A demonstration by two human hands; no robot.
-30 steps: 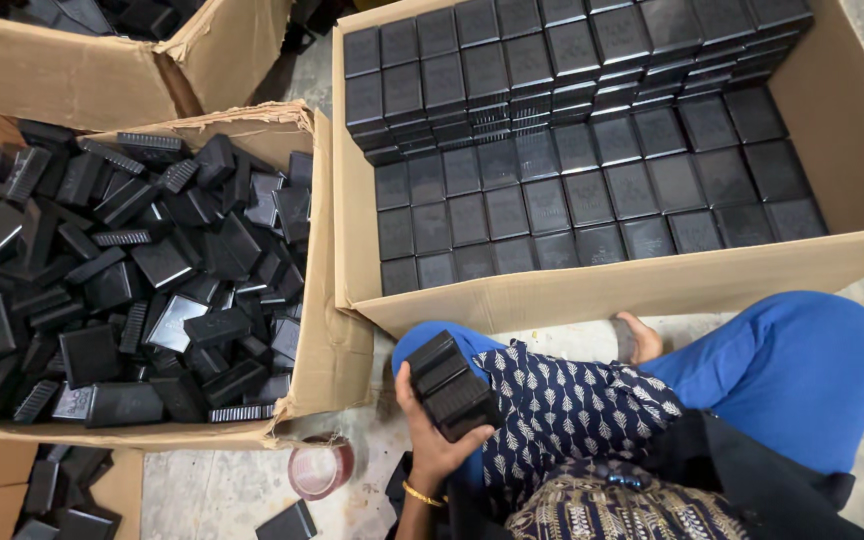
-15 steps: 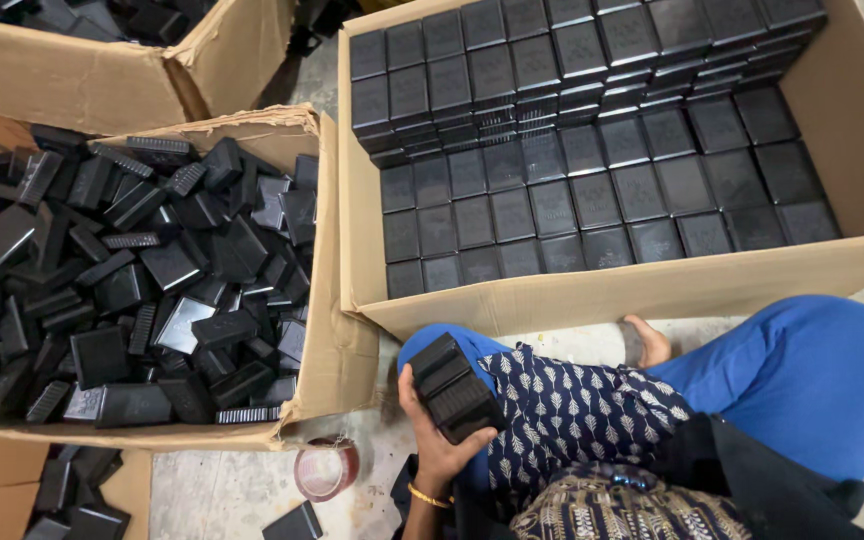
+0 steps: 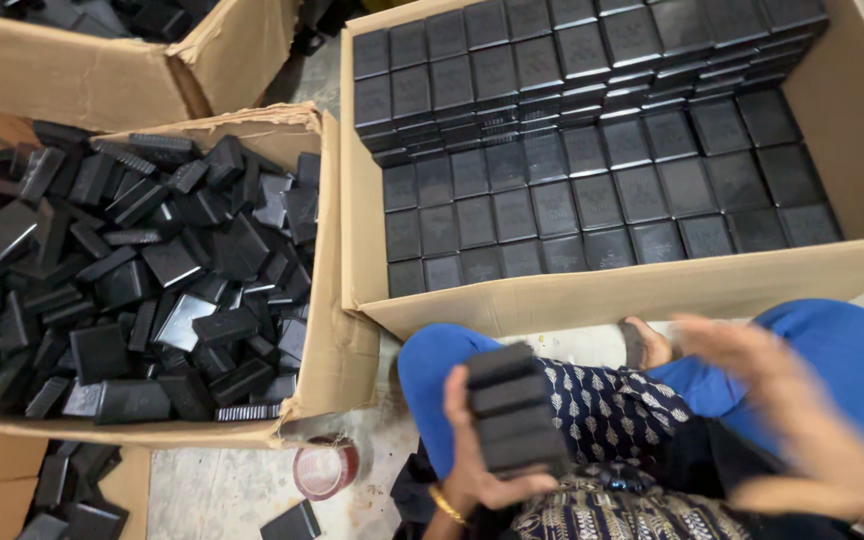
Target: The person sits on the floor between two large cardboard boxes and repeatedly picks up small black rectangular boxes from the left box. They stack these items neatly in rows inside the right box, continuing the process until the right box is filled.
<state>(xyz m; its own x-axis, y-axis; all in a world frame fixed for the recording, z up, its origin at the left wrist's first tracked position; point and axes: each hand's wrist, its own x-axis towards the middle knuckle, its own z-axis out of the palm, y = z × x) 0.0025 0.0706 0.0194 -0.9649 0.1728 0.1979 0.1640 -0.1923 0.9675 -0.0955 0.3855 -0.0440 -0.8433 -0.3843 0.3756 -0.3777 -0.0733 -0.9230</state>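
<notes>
— What's hard to make out here?

— The right hand [image 3: 792,400] is a blur across the blue trouser leg [image 3: 812,350], fingers spread and loose, nothing in it as far as I can tell. Its wrist runs off the bottom right corner. The stack of black boxes [image 3: 514,408] in the left hand [image 3: 477,470] is also a bit soft; I count about four flat pieces, one on top of another.

— How is that stack held?

— The left hand is closed round it from below, thumb up the near side, over the lap, well apart from the blurred right hand.

— And the packaging around?

— Straight ahead, a large cardboard carton [image 3: 602,295] with flat black boxes laid in neat rows [image 3: 612,200], a higher layer at the back. Its far and right walls are cut off by the frame. To the left, a second carton [image 3: 327,330] holds the same black pieces in a loose heap [image 3: 142,270]. A third carton [image 3: 102,70] shows only partly at the top left.

— Anything on the floor?

— A roll of brownish tape [image 3: 324,467] beside the left carton, and one stray black box [image 3: 292,522] just below it.
</notes>
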